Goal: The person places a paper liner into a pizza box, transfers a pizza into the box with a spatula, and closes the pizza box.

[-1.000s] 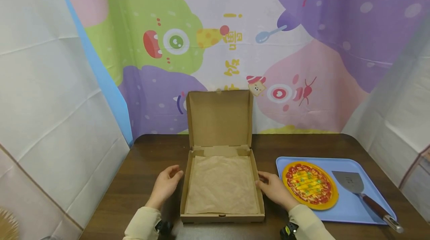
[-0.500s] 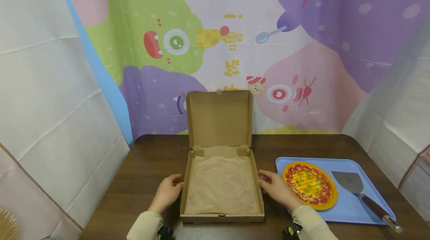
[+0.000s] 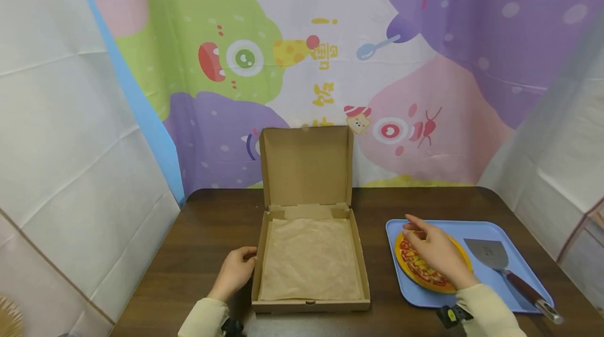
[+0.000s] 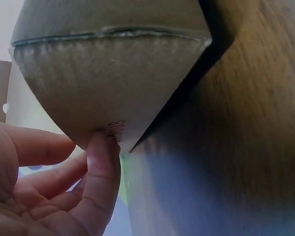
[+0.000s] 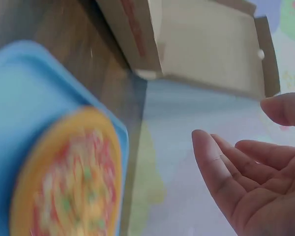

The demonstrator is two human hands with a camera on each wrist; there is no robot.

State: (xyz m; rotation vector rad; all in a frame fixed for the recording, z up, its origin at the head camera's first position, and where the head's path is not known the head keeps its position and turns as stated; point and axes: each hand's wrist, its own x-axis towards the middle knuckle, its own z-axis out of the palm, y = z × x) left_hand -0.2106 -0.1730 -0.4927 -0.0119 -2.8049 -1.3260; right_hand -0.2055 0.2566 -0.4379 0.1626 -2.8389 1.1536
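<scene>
Pizza [image 3: 416, 267] now beneath right hand [image 3: 436, 253], fingers [image 5: 209, 160] loosely extended, left hand [image 3: 235, 273], fingers relaxed, still touching box [image 3: 310, 306]

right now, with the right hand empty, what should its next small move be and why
Probably bring the right hand toward the spatula: its fingers hold nothing, the spatula lies beside the pizza on the blue tray, and the box stands open, lined with brown paper.

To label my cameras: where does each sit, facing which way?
Head: head-worn, looks forward and down at open brown cardboard box; left hand, right hand visible.
Left wrist: worn there, faces box's side; left hand visible.
Right wrist: worn there, faces box and round yellow-rimmed pizza; right hand visible.
Head and right wrist share the pizza.
</scene>
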